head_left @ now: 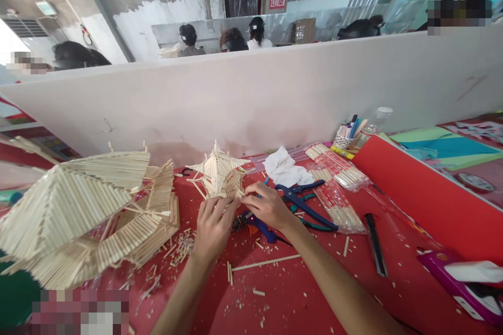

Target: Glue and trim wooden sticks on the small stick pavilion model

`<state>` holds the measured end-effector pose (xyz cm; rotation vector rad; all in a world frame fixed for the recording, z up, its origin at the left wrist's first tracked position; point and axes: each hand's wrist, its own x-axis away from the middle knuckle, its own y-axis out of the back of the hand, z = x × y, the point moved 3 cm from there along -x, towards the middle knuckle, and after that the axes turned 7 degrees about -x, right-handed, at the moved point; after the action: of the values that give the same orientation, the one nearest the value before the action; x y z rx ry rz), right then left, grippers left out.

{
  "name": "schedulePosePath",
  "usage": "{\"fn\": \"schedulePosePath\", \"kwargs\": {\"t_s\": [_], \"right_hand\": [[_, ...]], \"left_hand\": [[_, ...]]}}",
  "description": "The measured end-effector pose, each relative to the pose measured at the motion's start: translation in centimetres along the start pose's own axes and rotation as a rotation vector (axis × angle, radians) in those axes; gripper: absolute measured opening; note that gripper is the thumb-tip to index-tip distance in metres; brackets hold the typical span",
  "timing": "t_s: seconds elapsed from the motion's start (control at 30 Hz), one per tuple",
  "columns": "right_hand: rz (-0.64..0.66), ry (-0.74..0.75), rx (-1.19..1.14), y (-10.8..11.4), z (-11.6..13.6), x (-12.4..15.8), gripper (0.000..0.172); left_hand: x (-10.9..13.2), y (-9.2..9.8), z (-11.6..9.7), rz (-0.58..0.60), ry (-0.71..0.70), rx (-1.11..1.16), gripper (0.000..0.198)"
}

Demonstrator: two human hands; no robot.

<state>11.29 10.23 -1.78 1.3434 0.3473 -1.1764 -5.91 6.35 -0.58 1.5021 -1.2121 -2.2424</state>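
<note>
A small pagoda-like model of pale wooden sticks point(218, 172) stands in front of me on the red table. My left hand point(214, 220) is at its near side, fingers bent and closed, fingertips by the model's lower right edge. My right hand point(267, 207) meets it there with thumb and fingers pinched together. Whatever lies between the fingertips is too small or hidden to make out. Just under my hands lies a blue glue gun point(269, 234) with a small red light. Blue-handled cutters point(308, 207) lie right of my right hand.
At left stands a larger stick-built model point(78, 193). Bundles of wrapped chopsticks point(338, 167), a white cloth point(286, 166), a black utility knife point(376, 246) and a pen cup point(345, 138) lie right. Stick offcuts point(181, 248) litter the table. A white partition point(220, 99) rises behind; people sit beyond.
</note>
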Motion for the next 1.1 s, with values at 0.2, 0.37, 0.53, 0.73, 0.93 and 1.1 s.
{"fn": "schedulePosePath", "kwargs": {"t_s": [0.2,0.37,0.53,0.73,0.93,1.1], "right_hand": [[-0.009,0.009,-0.01,0.0,0.1,-0.1,0.016],[-0.029,0.023,-0.012,0.1,0.1,-0.2,0.015],[-0.037,0.028,-0.028,0.0,0.0,-0.1,0.016],[-0.022,0.024,-0.031,0.0,-0.2,-0.1,0.015],[-0.025,0.026,-0.033,0.1,-0.1,-0.2,0.015],[-0.016,0.029,-0.046,0.2,0.0,-0.2,0.015]], "left_hand": [[-0.2,0.2,0.0,-0.024,-0.009,0.001,0.023],[0.0,0.0,0.1,-0.054,-0.009,0.008,0.021],[0.2,-0.6,0.2,-0.064,-0.007,0.014,0.024],[0.1,-0.6,0.1,-0.084,0.002,0.021,0.025],[-0.6,0.0,0.0,-0.142,0.065,0.044,0.027],[-0.6,0.5,0.1,-0.164,0.032,0.119,0.011]]}}
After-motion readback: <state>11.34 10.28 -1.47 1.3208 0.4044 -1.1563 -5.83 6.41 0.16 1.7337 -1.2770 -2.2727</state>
